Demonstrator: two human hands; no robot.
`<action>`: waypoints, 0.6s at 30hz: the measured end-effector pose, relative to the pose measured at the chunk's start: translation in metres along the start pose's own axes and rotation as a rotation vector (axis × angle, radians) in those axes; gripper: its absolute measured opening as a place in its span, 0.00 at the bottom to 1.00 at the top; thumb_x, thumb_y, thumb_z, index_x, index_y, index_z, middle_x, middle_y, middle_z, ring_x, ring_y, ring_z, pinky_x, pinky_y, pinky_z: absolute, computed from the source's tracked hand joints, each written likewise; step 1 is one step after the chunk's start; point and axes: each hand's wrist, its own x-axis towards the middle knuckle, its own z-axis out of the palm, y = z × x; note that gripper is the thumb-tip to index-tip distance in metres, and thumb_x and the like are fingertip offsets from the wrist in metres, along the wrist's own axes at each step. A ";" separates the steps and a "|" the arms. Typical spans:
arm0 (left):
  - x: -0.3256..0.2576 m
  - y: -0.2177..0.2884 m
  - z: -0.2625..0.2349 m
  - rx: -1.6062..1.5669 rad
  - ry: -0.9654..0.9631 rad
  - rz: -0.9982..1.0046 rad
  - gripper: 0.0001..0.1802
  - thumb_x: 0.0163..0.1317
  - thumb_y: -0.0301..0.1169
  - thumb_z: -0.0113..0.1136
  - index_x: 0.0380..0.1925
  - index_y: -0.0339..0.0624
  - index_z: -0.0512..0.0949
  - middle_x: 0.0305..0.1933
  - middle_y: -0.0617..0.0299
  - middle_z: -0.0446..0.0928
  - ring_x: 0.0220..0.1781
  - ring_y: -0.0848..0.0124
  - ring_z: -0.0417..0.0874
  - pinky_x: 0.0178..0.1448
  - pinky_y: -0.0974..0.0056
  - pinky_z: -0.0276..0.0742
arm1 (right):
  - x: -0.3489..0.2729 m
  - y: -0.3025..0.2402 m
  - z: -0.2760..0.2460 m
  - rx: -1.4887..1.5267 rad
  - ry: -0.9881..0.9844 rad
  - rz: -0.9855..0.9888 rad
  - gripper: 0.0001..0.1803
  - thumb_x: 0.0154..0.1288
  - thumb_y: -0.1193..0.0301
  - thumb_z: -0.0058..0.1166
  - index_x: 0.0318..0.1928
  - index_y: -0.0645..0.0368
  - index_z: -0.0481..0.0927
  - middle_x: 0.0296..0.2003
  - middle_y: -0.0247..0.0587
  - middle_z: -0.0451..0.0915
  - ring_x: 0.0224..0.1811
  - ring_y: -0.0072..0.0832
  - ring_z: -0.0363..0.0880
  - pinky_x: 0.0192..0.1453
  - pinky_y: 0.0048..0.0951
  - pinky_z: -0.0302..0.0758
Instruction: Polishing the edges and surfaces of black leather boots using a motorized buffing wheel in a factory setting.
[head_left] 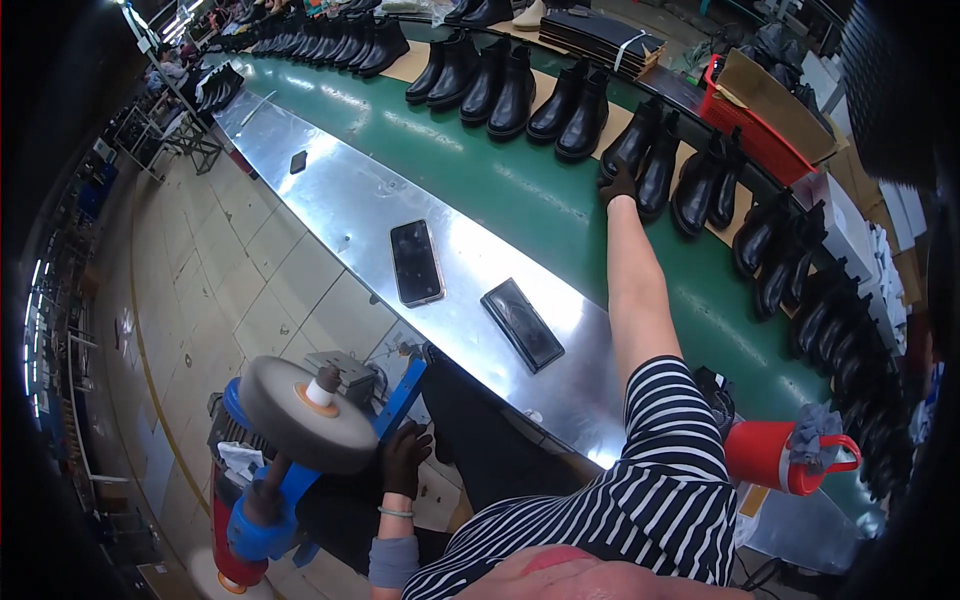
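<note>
Right hand (pixel 619 183) apparently grasps a boot (pixel 633 138), its fingers' pinch unclear; lifting needs firm hold; left hand (pixel 406 458) looks half-open.

Dark gloves (pixel 403 470) covered left grip (pixel 407 458) and right grip (pixel 618 185). Behind the left sat a pale bracelet (pixel 396 513), then a grey cuff (pixel 395 562). Farther back was a black-and-white striped shirt (pixel 670 500); beside the left grip, black trousers (pixel 490 430).

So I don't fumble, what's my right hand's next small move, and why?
Probably firm up your right hand on the black boot: it sits at that boot's toe, and another boot stands close beside, so a loose hold might knock it.
</note>
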 end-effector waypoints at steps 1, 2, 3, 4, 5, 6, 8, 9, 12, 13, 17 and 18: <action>0.001 0.001 0.002 -0.002 0.016 -0.002 0.22 0.61 0.35 0.54 0.54 0.38 0.70 0.50 0.56 0.76 0.46 0.66 0.80 0.46 0.66 0.74 | -0.002 0.002 -0.004 0.001 0.002 -0.001 0.13 0.56 0.65 0.60 0.42 0.50 0.76 0.35 0.35 0.78 0.33 0.30 0.73 0.28 0.34 0.69; 0.002 0.003 0.003 0.001 0.014 -0.003 0.22 0.61 0.35 0.54 0.54 0.38 0.70 0.50 0.56 0.76 0.46 0.66 0.80 0.46 0.66 0.74 | -0.005 0.006 -0.011 0.110 -0.086 0.000 0.12 0.56 0.67 0.60 0.41 0.50 0.76 0.35 0.35 0.78 0.32 0.30 0.73 0.28 0.33 0.69; 0.001 0.005 0.005 0.013 0.007 -0.003 0.22 0.61 0.35 0.53 0.54 0.38 0.70 0.50 0.56 0.76 0.46 0.66 0.80 0.46 0.66 0.74 | -0.011 0.011 -0.019 0.218 -0.174 0.004 0.12 0.56 0.68 0.60 0.41 0.51 0.76 0.35 0.34 0.78 0.32 0.30 0.73 0.29 0.33 0.69; 0.003 0.008 0.009 0.027 -0.015 -0.004 0.22 0.61 0.35 0.53 0.54 0.38 0.70 0.50 0.56 0.76 0.46 0.66 0.80 0.46 0.67 0.74 | -0.014 0.007 -0.036 0.211 -0.345 -0.008 0.13 0.55 0.69 0.61 0.41 0.52 0.76 0.35 0.34 0.79 0.34 0.31 0.74 0.33 0.33 0.70; 0.006 0.010 0.016 0.031 -0.037 -0.006 0.22 0.61 0.35 0.53 0.54 0.38 0.70 0.50 0.56 0.76 0.46 0.66 0.80 0.46 0.67 0.74 | -0.014 -0.004 -0.048 0.213 -0.340 -0.030 0.13 0.55 0.69 0.61 0.41 0.52 0.76 0.35 0.34 0.79 0.34 0.31 0.74 0.33 0.33 0.70; 0.010 0.013 0.030 0.045 -0.102 -0.002 0.22 0.61 0.35 0.53 0.54 0.38 0.70 0.49 0.56 0.76 0.46 0.66 0.80 0.46 0.67 0.74 | -0.012 -0.032 -0.067 -0.247 -0.442 -0.421 0.14 0.55 0.69 0.61 0.43 0.52 0.76 0.37 0.33 0.79 0.37 0.32 0.75 0.38 0.36 0.71; -0.021 0.016 0.005 0.056 0.033 0.035 0.22 0.62 0.35 0.52 0.54 0.38 0.70 0.49 0.56 0.76 0.47 0.66 0.80 0.46 0.67 0.74 | -0.090 0.033 -0.022 -0.974 -0.676 -0.697 0.20 0.54 0.69 0.60 0.50 0.50 0.75 0.43 0.31 0.79 0.45 0.34 0.76 0.51 0.40 0.72; -0.019 0.016 0.008 0.064 0.003 0.027 0.21 0.62 0.35 0.51 0.54 0.37 0.70 0.49 0.56 0.76 0.47 0.65 0.80 0.47 0.66 0.75 | -0.103 0.019 -0.025 -0.979 -0.664 -0.713 0.20 0.54 0.69 0.60 0.50 0.50 0.75 0.43 0.31 0.79 0.45 0.34 0.76 0.51 0.40 0.72; -0.016 0.010 0.013 0.059 -0.058 0.016 0.21 0.63 0.35 0.49 0.54 0.36 0.69 0.50 0.55 0.76 0.48 0.64 0.80 0.49 0.64 0.76 | -0.143 -0.004 -0.020 -0.809 -0.865 -0.421 0.22 0.53 0.67 0.61 0.50 0.54 0.74 0.41 0.33 0.80 0.41 0.32 0.77 0.47 0.36 0.74; -0.016 0.009 0.014 0.047 -0.078 0.011 0.21 0.64 0.35 0.48 0.55 0.36 0.68 0.51 0.54 0.75 0.48 0.63 0.80 0.50 0.63 0.77 | -0.157 -0.006 -0.013 -0.748 -0.935 -0.319 0.22 0.52 0.66 0.61 0.49 0.55 0.74 0.40 0.33 0.80 0.39 0.31 0.77 0.46 0.34 0.74; -0.024 0.008 0.013 -0.088 -0.129 -0.004 0.22 0.65 0.36 0.49 0.56 0.36 0.66 0.55 0.52 0.73 0.52 0.61 0.78 0.54 0.61 0.76 | -0.224 0.027 0.036 -0.484 -1.213 0.153 0.25 0.50 0.64 0.62 0.49 0.60 0.73 0.37 0.36 0.80 0.33 0.28 0.77 0.40 0.29 0.76; -0.018 0.003 0.014 -0.200 -0.217 0.010 0.23 0.65 0.36 0.49 0.57 0.36 0.65 0.56 0.51 0.71 0.54 0.59 0.77 0.55 0.59 0.75 | -0.245 0.044 0.065 -0.417 -1.264 0.267 0.26 0.50 0.63 0.63 0.49 0.61 0.73 0.36 0.36 0.80 0.31 0.28 0.77 0.39 0.28 0.76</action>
